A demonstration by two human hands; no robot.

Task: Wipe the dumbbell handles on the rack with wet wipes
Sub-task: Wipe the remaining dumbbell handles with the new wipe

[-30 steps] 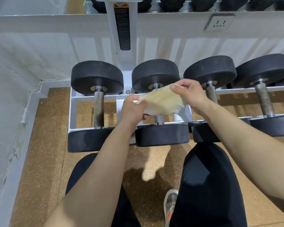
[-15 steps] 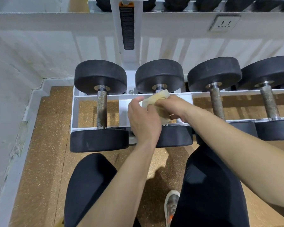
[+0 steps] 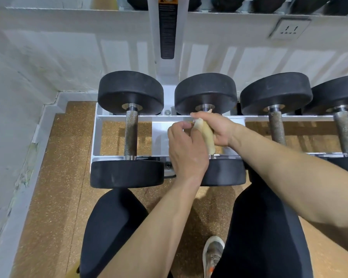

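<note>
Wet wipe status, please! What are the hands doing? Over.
Right hand grips wet wipe on second dumbbell's handle. Left hand curled beside it, grip unclear. Nothing in the way.

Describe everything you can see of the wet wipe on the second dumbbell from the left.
The wet wipe is a creased, cream-yellow sheet, wrapped lengthwise around the handle of the second dumbbell from the left, hiding most of it. The right hand grips it from the right; the left hand curls beside its far end, contact unclear.

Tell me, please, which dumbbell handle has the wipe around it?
The second dumbbell from the left: the right hand holds the wipe around its handle; the others are bare.
</note>
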